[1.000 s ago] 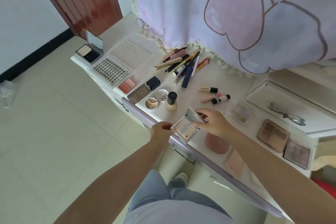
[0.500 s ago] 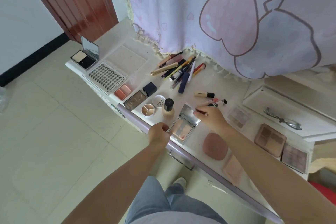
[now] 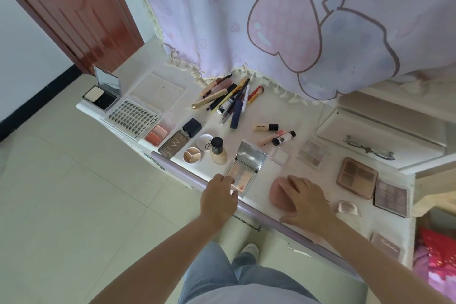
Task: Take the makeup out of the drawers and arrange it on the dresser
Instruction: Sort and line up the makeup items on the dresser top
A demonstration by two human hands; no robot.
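Two hands are over the front edge of the dresser, and I place everything from the open mirrored palette that lies near that edge. My left hand is at the palette's near corner, fingers curled against it, though I cannot tell whether they actually pinch it. To the palette's right, my right hand lies flat with fingers spread on the pink puff, gripping nothing. Just left of the palette stands the foundation bottle, then the small round concealer pot. Behind the palette lies the heap of pencils and brushes. Well to its right sits the brown eyeshadow palette.
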